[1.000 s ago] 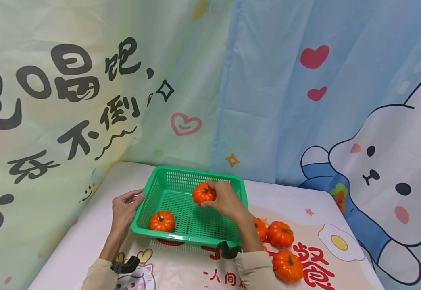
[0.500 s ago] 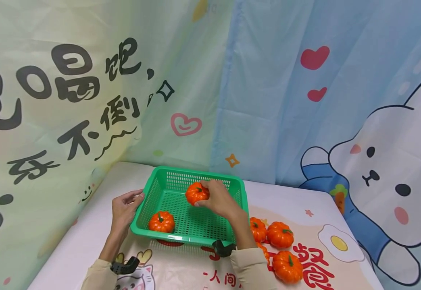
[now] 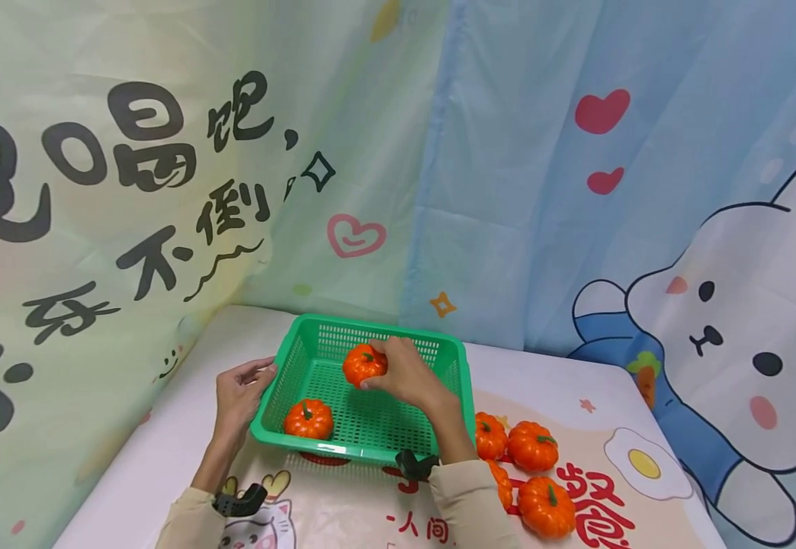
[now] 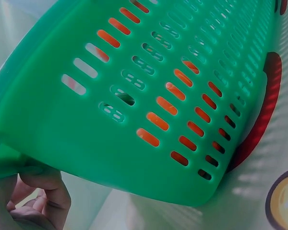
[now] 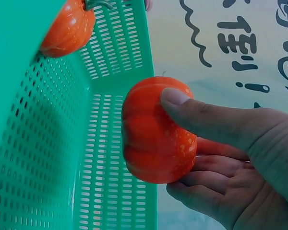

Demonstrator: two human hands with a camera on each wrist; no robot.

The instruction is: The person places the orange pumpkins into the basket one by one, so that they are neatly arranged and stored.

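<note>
My right hand (image 3: 406, 372) holds a small orange pumpkin (image 3: 362, 367) by its side, above the floor of a green plastic basket (image 3: 463, 366). In the right wrist view, the thumb lies on the near side of this pumpkin (image 5: 156, 132) and the fingers are partly hidden behind it. A second pumpkin (image 3: 309, 419) sits in the basket's front left corner. At the basket's left end, my left hand (image 3: 239, 393) grips the rim. The left wrist view shows its thumb and curled fingers (image 4: 57, 196) at that rim, beside the slotted wall (image 4: 101, 158).
Right of the basket, several more pumpkins (image 3: 532, 446) lie on the printed tablecloth (image 3: 590, 381); my right forearm partly covers one. A printed curtain (image 3: 480, 191) stands close behind the basket and the table's left side.
My right hand has moved left over the basket with the pumpkin in its grip. The left hand stays on the rim. The head view has shifted slightly.
</note>
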